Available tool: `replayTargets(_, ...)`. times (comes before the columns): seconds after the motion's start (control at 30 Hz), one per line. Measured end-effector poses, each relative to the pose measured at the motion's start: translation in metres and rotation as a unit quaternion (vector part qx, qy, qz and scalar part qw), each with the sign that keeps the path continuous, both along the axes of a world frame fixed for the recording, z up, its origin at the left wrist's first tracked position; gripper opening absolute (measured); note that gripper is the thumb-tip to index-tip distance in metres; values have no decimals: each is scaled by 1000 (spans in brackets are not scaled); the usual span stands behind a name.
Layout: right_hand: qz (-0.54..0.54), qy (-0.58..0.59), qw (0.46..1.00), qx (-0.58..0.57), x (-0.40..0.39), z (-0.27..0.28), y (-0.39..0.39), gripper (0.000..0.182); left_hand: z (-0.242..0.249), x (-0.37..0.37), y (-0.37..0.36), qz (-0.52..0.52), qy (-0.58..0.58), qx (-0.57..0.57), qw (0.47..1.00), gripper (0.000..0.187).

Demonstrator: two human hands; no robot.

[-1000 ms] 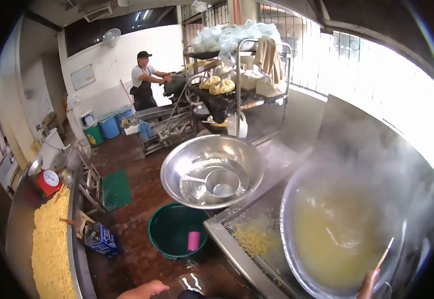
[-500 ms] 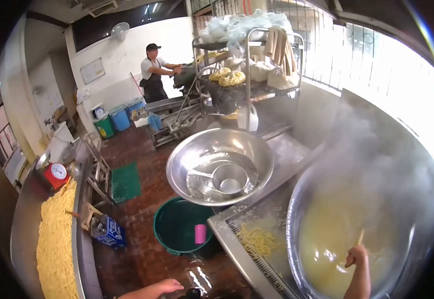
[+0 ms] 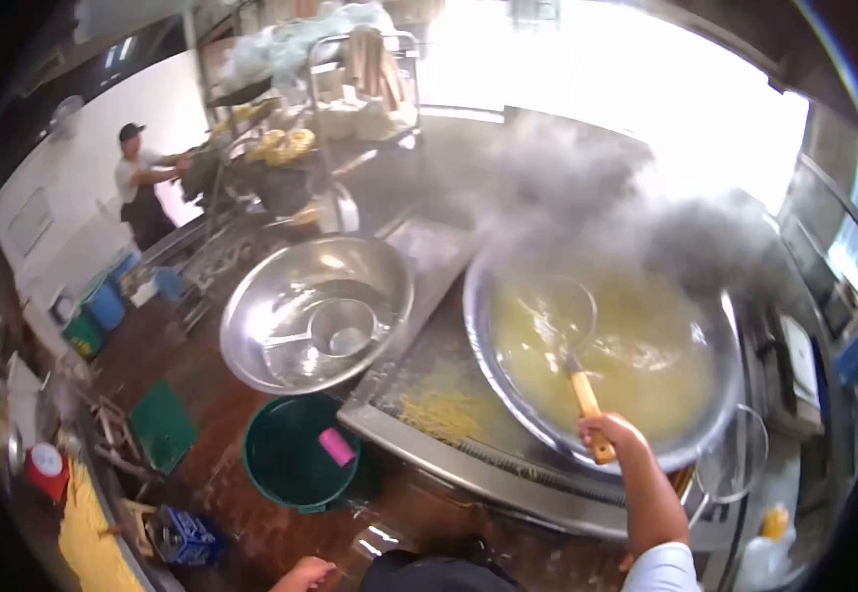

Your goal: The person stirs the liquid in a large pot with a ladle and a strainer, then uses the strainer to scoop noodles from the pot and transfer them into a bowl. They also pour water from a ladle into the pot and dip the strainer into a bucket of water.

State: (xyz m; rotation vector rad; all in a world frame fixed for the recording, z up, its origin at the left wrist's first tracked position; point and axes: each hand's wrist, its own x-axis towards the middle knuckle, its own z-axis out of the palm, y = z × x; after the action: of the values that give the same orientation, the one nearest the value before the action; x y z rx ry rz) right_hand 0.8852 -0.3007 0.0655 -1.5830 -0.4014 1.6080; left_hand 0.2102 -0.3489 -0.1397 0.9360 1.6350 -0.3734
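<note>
My right hand (image 3: 614, 432) is closed round the wooden handle (image 3: 585, 395) of a long-handled tool, over the near rim of a big steaming pot (image 3: 646, 380). The tool's round wire head lies in the cloudy yellowish liquid, partly under the surface. Low in the view, my left hand (image 3: 312, 572) hangs beside my dark apron, away from any object; its fingers look curled, with nothing visible in them. Strands of yellow noodles (image 3: 441, 416) lie on the metal counter left of the pot.
A steel basin (image 3: 251, 350) holding a long-handled pan stands left of the pot. Below it is a green tub (image 3: 276, 474) with a pink cup. A person (image 3: 143, 187) works beyond a loaded rack. A wire strainer (image 3: 759, 454) lies right of the pot; steam hides its far side.
The view has swung right, so the pot sits nearer the middle. The tool in my right hand now shows its wooden handle and round head. My left hand remains low and apart.
</note>
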Motion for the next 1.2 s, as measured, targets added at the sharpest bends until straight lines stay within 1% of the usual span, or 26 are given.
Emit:
replayTargets(0.03, -17, -3, 1000, -2, -15, 7, -11, 9, -4, -6, 1, 29, -13, 11, 999, 31)
replayTargets(0.1, -65, 113, 991, 20, -43, 21, -26, 19, -12, -17, 7, 99, -42, 36, 994, 29)
replayTargets(0.13, -64, 147, 987, 26, -54, 24, -34, 23, -17, -21, 10, 94, -48, 37, 994, 29)
replayTargets(0.17, -61, 179, 981, 30, -64, 24, -43, 28, -6, -17, 13, 97, -38, 38, 994, 28)
replayTargets(0.2, -51, 200, 977, 54, -72, 23, -50, 27, -1, -13, 10, 102, -29, 38, 994, 28)
replayTargets(0.23, -55, 250, 965, 59, -81, 22, -58, 28, -12, -18, 7, 102, -38, 31, 994, 28)
replayTargets(0.37, -98, 274, 954, 73, -129, 45, -89, 33, -40, -44, -1, 69, -34, 13, 997, 30)
replayTargets(0.47, -101, 224, 966, 81, -162, 59, -110, 33, -43, -65, -13, 68, -21, -13, 997, 32)
replayTargets(0.53, -81, 55, 992, 76, -181, 65, -121, 35, -49, -78, -19, 66, 12, -23, 997, 34)
replayTargets(0.57, -75, 55, 993, 77, -192, 66, -125, 35, -52, -84, -20, 72, 11, -21, 997, 34)
replayTargets(0.63, -68, -60, 992, 83, -211, 59, -138, 32, -63, -95, -23, 70, 11, -9, 997, 37)
replayTargets(0.7, -87, -60, 990, 93, -224, 36, -146, 31, -66, -99, -18, 65, 3, -13, 998, 33)
replayTargets(0.77, -130, -182, 974, 43, -234, 11, -154, 33, -68, -95, -12, 60, -7, -18, 998, 30)
replayTargets(0.8, -143, -193, 967, 87, -238, -3, -158, 33, -69, -91, -9, 47, -12, -7, 999, 28)
replayTargets(0.83, -136, -194, 967, 89, -239, -11, -163, 33, -69, -88, -6, 37, -17, 5, 999, 27)
replayTargets(0.87, -119, -295, 943, 99, -247, -9, -165, 34, -69, -85, -4, 46, -18, 6, 999, 27)
replayTargets(0.9, -102, -391, 908, 110, -254, -11, -166, 34, -71, -83, -1, 53, -55, 11, 997, 26)
replayTargets(0.93, -66, -467, 868, 157, -247, -27, -172, 34, -72, -82, 1, 59, -90, 15, 994, 25)
replayTargets(0.97, -61, -464, 869, 161, -253, -15, -172, 34, -70, -80, 3, 64, -126, 20, 990, 25)
replayTargets(1.0, -85, -344, 927, 121, -260, 8, -177, 32, -61, -75, 2, 71, -124, 22, 989, 25)
replayTargets(1.03, -107, -218, 967, 77, -265, 22, -179, 30, -27, -64, 1, 71, -114, 47, 990, 24)
replayTargets(1.07, -121, -205, 969, 60, -260, 21, -182, 33, -7, -60, 1, 70, -103, 72, 990, 24)
replayTargets(1.1, -112, -285, 950, 70, -257, 20, -182, 33, -6, -62, 0, 73, -101, 73, 989, 24)
replayTargets(1.13, -78, -458, 872, 154, -246, 3, -185, 32, -6, -63, 1, 55, -85, 56, 993, 24)
replayTargets(1.17, -42, -612, 754, 233, -242, -4, -183, 31, -8, -61, 4, 37, -71, 40, 996, 24)
replayTargets(1.2, -60, -564, 791, 229, -238, -11, -180, 30, -60, -76, 3, 90, -112, 46, 989, 23)
